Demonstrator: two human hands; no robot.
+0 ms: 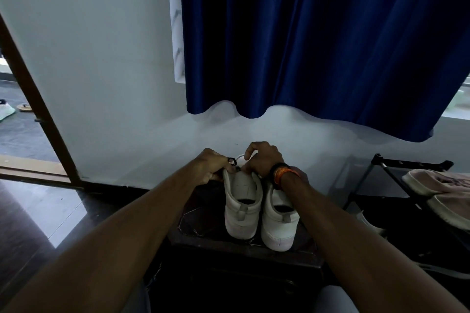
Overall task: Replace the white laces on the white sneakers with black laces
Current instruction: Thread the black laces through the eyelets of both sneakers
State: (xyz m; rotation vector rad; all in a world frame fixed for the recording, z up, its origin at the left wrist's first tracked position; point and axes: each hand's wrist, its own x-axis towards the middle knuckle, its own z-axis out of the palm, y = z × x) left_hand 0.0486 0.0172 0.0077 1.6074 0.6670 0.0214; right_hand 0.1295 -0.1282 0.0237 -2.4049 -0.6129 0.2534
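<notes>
Sneakers [243, 207] heels toward camera, toes away

Dim and bluish overall, daylight entering through the doorway [15, 119] at left, glaring off the glossy floor [50, 213]; shadowing the foreground, bending straight lines at edges, softening detail throughout.

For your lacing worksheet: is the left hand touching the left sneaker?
Touching. The head view shows the left hand curled against the front upper edge of the left sneaker, with no gap.
</notes>
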